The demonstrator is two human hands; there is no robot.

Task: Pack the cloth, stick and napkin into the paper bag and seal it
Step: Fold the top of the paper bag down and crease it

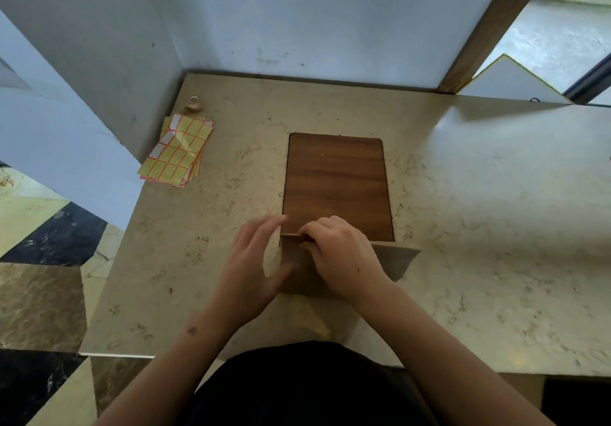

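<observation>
Two hands (297, 260) on one paper bag (393, 260), one sticker stack (177, 151) beyond.

No text, brand or number can be read; the yellow label sheets (175, 151) on the worktop (479, 194) are blank.

The setting looks like a shop or service counter in a tiled building, though the exact kind cannot be told. A beige marble-patterned countertop (463, 194) fits into a corner of scuffed pale blue walls (297, 22), with a polished black and tan stone floor (43, 277) below. A stack of yellow adhesive label sheets with red borders (177, 151) and a small roll of tape (193, 103) suggest packing or pricing work.
</observation>
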